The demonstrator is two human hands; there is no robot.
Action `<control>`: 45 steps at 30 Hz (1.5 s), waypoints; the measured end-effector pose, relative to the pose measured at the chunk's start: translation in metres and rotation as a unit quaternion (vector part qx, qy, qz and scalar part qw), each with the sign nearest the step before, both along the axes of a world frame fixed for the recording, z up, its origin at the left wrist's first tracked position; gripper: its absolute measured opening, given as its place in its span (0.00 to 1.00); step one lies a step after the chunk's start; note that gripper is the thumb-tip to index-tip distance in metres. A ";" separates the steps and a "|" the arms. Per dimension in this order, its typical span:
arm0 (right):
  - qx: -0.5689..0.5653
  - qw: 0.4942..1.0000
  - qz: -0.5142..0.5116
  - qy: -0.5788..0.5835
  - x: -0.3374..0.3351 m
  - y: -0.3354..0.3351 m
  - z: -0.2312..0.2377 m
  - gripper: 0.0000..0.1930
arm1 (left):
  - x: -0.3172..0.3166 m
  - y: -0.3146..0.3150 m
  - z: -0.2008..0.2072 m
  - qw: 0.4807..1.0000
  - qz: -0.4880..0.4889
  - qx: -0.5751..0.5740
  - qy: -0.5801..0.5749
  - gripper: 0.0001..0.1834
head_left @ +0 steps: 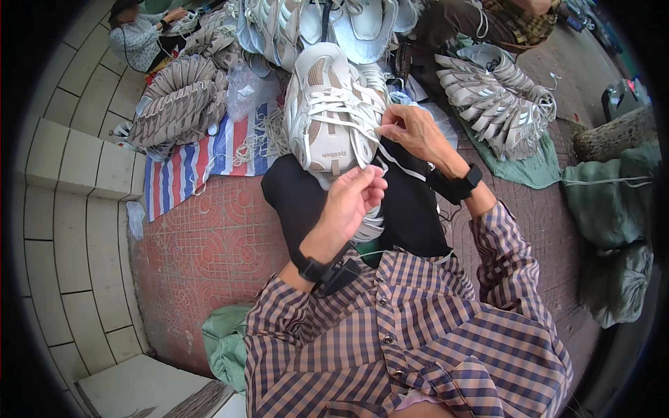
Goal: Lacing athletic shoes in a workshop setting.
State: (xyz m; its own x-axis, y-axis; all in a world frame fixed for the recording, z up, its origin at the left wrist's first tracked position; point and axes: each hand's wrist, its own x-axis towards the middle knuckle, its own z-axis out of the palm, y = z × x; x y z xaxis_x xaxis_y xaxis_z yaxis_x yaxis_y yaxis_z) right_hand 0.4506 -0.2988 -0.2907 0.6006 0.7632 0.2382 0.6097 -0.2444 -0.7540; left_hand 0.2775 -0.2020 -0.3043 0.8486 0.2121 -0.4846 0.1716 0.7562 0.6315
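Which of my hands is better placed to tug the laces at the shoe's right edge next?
Probably your right hand: it's at the right edge of the shoe, close to the laces, while your left hand is at the end nearest you.

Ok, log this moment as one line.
left hand pinching white laces | right hand at right side of shoe | white laces strung across shoe | striped sheet left
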 end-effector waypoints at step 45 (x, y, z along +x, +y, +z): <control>0.107 0.968 0.180 -0.139 -0.081 -0.040 0.039 0.08 | 0.043 0.066 0.072 0.367 0.011 0.930 -0.006 0.03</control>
State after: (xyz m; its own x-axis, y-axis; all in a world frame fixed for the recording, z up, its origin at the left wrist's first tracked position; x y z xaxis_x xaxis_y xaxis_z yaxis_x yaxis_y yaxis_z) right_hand 0.3691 -0.3387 -0.2512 0.1955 0.8263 0.5282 0.8126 0.1650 -0.5590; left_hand 0.3210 -0.1363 -0.2325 0.8362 0.1731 0.5204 0.1665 -0.9842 0.0599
